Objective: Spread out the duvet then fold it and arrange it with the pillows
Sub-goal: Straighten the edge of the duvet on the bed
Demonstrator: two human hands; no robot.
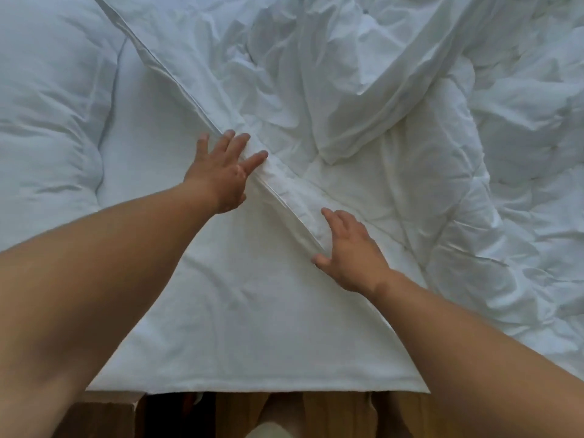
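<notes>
Touching left grip (219, 175), right grip (350, 254): duvet (316, 90)

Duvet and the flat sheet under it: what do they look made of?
White quilted duvet: seemingly matte woven cotton or blend over soft fill; fine crumpled creases, puffy stitched panels. Flat white bed sheet: similar matte woven cloth, thinner-looking, shallow wrinkles. Exact fibre cannot be told.

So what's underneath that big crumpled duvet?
A flat white sheet shows beside the duvet edge, where the left hand and right hand rest, and runs under it. Anything further beneath is covered.
</notes>
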